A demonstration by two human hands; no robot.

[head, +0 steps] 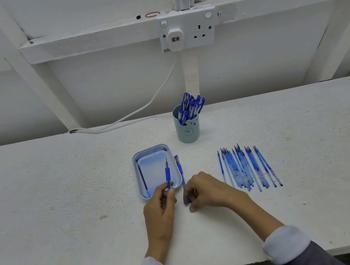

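White workbench (65,192), wall socket behind. Left hand (160,208) pinches blue pen (167,175), tip up, over blue tray (136,173). Right hand (202,191), fingers curled, grips second pen (178,165) lying just right of tray. Refills (245,167) fanned farther right.

- I'm pinching a blue pen (167,173) in my left hand (158,206), tip pointing over the tray (153,173).
- My right hand (208,191) is gripping a second pen (179,166) beside it.
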